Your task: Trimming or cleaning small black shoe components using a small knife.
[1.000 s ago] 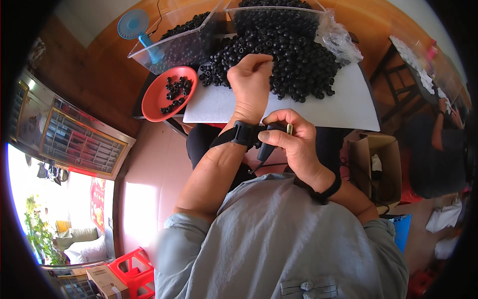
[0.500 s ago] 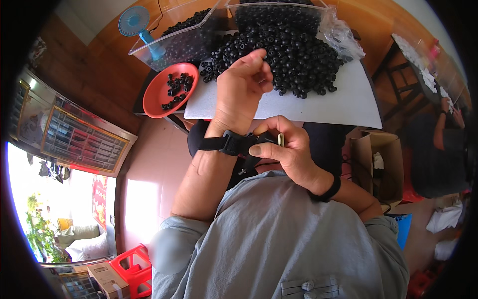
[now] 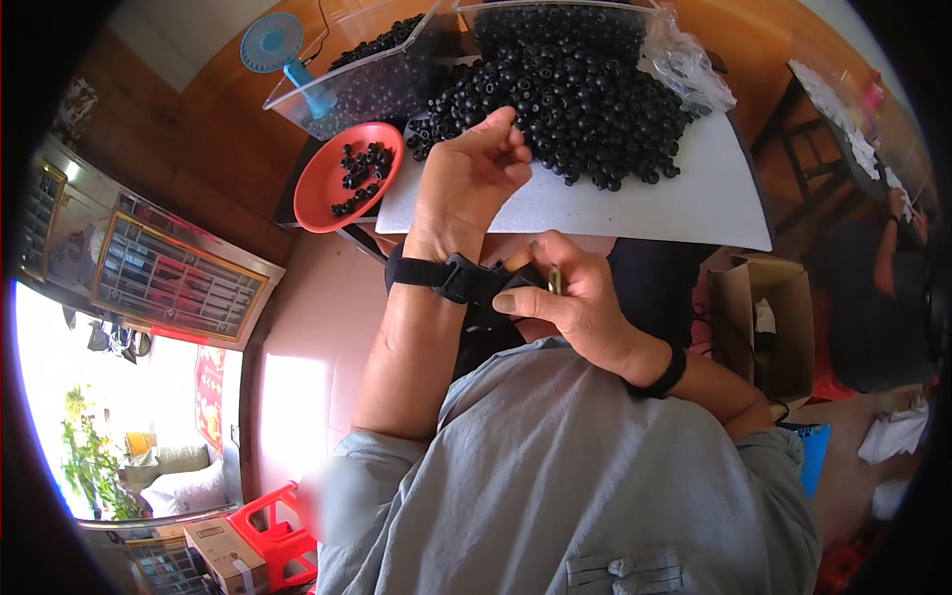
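My left hand (image 3: 471, 178) is raised with the palm partly turned up and its fingers curled in. Nothing shows between them. A black wrist strap (image 3: 424, 274) with a dark buckle (image 3: 459, 280) runs round my left wrist. My right hand (image 3: 575, 288) pinches the loose end of this strap between thumb and fingers, beside the buckle. A thin gold-coloured metal piece (image 3: 554, 280) shows at the right fingers; its kind is unclear. Beyond my left hand lies a big heap of small black hollow beads (image 3: 585, 109) on a white board (image 3: 684, 213).
A red bowl (image 3: 309, 193) with several black pieces stands left of the board. Behind are clear plastic bins (image 3: 372, 94), a blue fan (image 3: 273, 42) and a plastic bag (image 3: 689, 74). A cardboard box (image 3: 729, 307) sits at right; another person's arm (image 3: 886, 260) is further right.
The view has shifted slightly. My left hand and wrist have moved a little left in the picture. My right hand keeps its pinch on the strap.
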A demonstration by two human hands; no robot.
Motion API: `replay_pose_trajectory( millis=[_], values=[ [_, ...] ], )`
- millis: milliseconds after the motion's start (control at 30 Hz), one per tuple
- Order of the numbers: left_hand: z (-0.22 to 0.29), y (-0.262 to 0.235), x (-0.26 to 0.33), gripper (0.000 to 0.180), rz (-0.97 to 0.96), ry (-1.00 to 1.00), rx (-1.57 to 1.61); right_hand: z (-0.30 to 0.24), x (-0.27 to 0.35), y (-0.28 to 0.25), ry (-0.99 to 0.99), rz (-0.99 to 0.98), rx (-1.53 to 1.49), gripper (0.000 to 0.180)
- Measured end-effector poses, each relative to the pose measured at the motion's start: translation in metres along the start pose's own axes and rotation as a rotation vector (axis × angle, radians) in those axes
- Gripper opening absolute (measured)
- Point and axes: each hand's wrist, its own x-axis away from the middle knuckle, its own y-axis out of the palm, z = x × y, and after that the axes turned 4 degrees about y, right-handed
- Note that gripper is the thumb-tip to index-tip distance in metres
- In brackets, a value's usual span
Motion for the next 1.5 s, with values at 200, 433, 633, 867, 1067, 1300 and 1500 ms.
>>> replay_pose_trajectory(
  millis=[200,433,633,867,1067,1300,1500],
  values=[
    [-0.013,0.013,0.023,0.021,-0.036,0.193,-0.192,0.004,0.005,-0.004,0.066,-0.009,-0.076,0.033],
    [-0.040,-0.020,-0.016,0.020,-0.004,1.415,-1.257,0.003,-0.004,-0.005,0.235,-0.075,-0.084,0.023],
    [-0.037,-0.002,-0.003,0.016,0.093,0.567,-0.471,0.005,-0.011,-0.007,0.215,-0.118,-0.159,0.025],
    [-0.040,-0.013,-0.024,0.017,-0.214,1.327,-1.239,-0.005,-0.014,-0.017,0.241,-0.110,-0.050,0.023],
    [-0.054,-0.010,-0.010,0.019,-0.392,1.199,-1.304,-0.017,-0.008,-0.065,0.270,0.141,0.019,0.028],
    [-0.069,0.000,-0.021,0.022,-0.349,1.127,-1.517,-0.052,0.001,-0.106,-0.014,0.317,0.497,0.039],
    [-0.069,-0.002,-0.019,0.014,-0.316,1.167,-1.500,-0.046,-0.007,-0.116,-0.017,0.307,0.720,0.025]
  ],
)
